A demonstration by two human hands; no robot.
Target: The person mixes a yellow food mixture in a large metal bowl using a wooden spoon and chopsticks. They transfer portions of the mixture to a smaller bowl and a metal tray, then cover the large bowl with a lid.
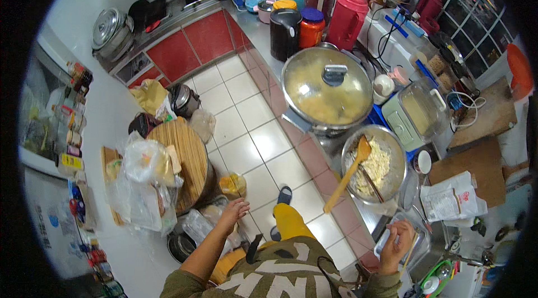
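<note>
My left hand point(235, 214) hangs in the air over the floor with its fingers loosely apart and nothing in it. My right hand point(396, 242), fingers curled, is above a shallow clear tray point(422, 251) at the counter's near end. A thin light stick point(407, 258) shows beside its palm; whether I grip it is unclear. Farther along the counter stands a steel mixing bowl point(351, 186) of pale, lumpy dough or flour mixture point(380, 163). A wooden spoon point(351, 176) and brown chopsticks point(372, 184) lean in it, the spoon's handle jutting over the counter edge.
A large pan with a glass lid point(309, 92) holds yellowish food behind the bowl. Near it are a black kettle point(285, 35), a red thermos point(346, 16) and a green lidded appliance point(410, 117). A white bag point(452, 197) lies right; a round wooden board point(189, 159) bears plastic bags at left.
</note>
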